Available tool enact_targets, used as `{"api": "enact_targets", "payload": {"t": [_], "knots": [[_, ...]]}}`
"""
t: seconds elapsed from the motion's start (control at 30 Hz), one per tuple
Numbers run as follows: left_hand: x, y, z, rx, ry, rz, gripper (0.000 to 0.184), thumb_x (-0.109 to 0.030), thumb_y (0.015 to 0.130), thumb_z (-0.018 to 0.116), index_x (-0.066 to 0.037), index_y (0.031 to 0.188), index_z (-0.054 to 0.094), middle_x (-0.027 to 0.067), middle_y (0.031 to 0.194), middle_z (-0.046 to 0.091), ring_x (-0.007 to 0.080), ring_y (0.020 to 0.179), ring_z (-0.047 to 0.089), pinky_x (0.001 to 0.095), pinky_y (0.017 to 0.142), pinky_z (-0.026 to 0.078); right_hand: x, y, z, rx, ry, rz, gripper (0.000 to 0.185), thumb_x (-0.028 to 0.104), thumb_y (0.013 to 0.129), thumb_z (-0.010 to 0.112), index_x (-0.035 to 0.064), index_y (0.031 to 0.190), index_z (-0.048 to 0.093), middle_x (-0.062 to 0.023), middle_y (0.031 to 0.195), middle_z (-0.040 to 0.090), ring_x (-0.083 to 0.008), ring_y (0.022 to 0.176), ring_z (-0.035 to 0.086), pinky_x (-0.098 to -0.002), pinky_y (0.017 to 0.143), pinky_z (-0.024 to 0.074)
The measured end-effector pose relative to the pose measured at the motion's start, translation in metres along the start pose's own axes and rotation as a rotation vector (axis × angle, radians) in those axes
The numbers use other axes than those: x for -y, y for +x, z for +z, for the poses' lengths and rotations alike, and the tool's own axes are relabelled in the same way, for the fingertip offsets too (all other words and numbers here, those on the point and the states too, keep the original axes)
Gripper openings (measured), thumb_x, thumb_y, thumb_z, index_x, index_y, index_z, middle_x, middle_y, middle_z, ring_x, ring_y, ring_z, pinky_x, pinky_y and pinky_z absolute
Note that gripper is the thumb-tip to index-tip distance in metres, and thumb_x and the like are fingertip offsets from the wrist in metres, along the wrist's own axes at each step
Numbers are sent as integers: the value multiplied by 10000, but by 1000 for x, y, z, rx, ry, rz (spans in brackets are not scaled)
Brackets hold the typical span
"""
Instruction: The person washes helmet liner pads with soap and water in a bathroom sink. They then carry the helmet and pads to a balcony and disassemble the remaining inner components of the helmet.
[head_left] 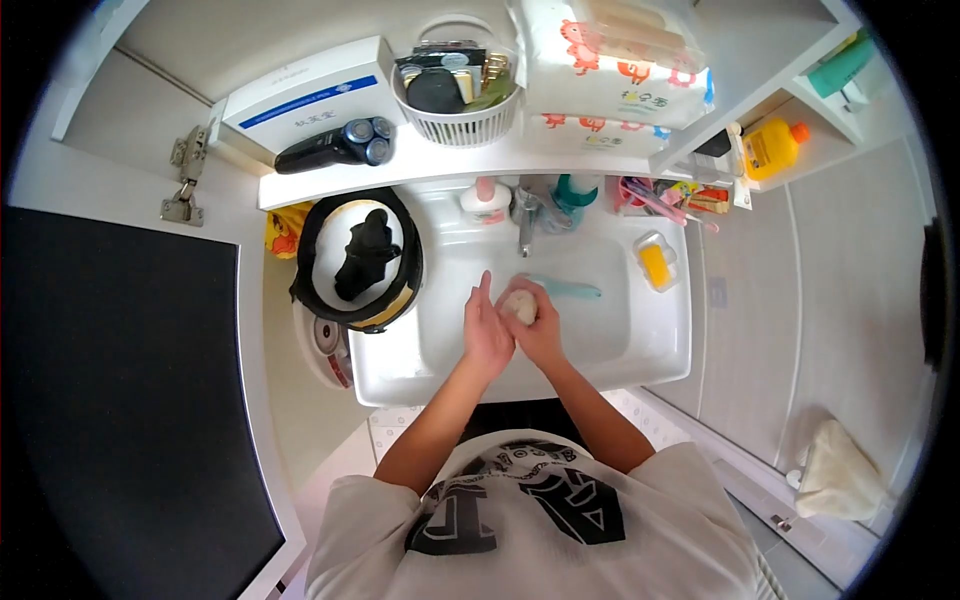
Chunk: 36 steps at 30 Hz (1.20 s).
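Biggest thing in play, the wide, glossy white rectangular sink (620, 335), running from side to side below the shelf. Over its left end sits a round, black-rimmed tub (303, 255) with a crumpled black cloth (366, 253) inside. At the back, in the middle, stands the silver metal tap (526, 225).

And here are the hands, over the near half of the basin! The left hand (487, 330) is open, fingers stretched towards the tap. Right beside it, the right hand (538, 322) curls around a rounded, cream-white lump, soap or wadded cloth, I can't tell. Just beyond, a slim, translucent teal strip (572, 288) lies in the basin.

Smallest of all, that lump (521, 307), cupped in the right hand, facing the left palm. Good handling here, I'd say: hands low over the basin, right fingers curled securely without squeezing, left palm close for support, since a slick surface could slip.

Which way does it point? No clear end shows; it looks nearly round, fingers cover part of it, and no long axis can be made out.
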<state>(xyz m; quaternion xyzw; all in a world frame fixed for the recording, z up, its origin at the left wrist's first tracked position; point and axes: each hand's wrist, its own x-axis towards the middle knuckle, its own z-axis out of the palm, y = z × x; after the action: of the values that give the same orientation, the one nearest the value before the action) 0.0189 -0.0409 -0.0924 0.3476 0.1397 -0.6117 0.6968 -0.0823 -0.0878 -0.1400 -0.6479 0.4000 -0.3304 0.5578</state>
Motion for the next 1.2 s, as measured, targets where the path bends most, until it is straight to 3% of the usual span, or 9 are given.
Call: {"api": "enact_targets", "payload": {"t": [0.07,0.17,0.33,0.53,0.73,0.87,1.07,1.1,1.2], "knots": [[-5,-6,-17,-17,262,31,680,-577,979,382,-284,1581,263,129,1617,269,305,1469,306,504,1201,163,-8,1,5,-44,247,297,432,81,898,677,25,1305,543,-117,1169,639,-255,1084,638,-381,820,568],[-15,-12,-63,-118,707,83,702,-575,969,375,-273,1591,255,101,1589,344,298,1470,308,545,1197,114,-6,5,2,-82,444,620,401,72,903,681,27,1281,555,-109,1127,643,-228,993,669,-346,695,587],[-59,-47,-126,-232,623,-34,741,-552,909,466,-190,1540,332,99,1550,415,303,1458,327,535,1167,180,-40,-1,-28,-132,954,826,431,129,932,641,51,1335,509,-119,1020,650,-266,739,674,-345,582,553],[-105,-63,-159,-588,451,223,858,-587,871,515,-127,1542,242,172,1628,241,336,1452,325,514,1139,254,-66,-7,-61,-217,614,791,342,147,918,643,74,1234,536,-112,946,634,-258,696,644,-338,528,513],[-144,-45,-146,-524,358,240,930,-452,899,613,-271,1597,25,157,1467,401,382,1295,494,521,998,448,-60,-2,-72,-219,755,769,300,119,899,622,77,1188,551,-115,967,631,-276,730,646,-369,560,525],[-145,-46,-133,-450,210,295,509,-317,919,635,-245,1339,358,192,1411,419,418,1188,565,566,953,532,-41,-1,-70,-212,882,769,268,96,890,608,101,1151,546,-135,1054,621,-328,852,659,-390,631,542],[-141,-23,-174,-71,0,211,490,-139,955,573,-35,1397,388,293,1354,507,537,1188,558,567,1018,535,-15,-5,-71,-135,859,733,269,62,875,592,124,1129,530,-130,1087,616,-345,881,653,-396,648,545],[-139,-29,-160,-132,-16,242,503,-114,949,574,22,1402,400,279,1261,582,531,1179,566,502,980,584,-17,-5,-73,-109,853,718,267,67,878,589,124,1132,529,-129,1084,615,-335,870,649,-391,639,541],[-131,-34,-158,-155,-36,293,521,-100,936,583,-3,1411,395,277,1277,572,522,1171,576,446,908,629,-17,-6,-81,-49,829,685,253,94,888,591,129,1132,530,-120,1060,614,-300,834,640,-374,605,529]]}}
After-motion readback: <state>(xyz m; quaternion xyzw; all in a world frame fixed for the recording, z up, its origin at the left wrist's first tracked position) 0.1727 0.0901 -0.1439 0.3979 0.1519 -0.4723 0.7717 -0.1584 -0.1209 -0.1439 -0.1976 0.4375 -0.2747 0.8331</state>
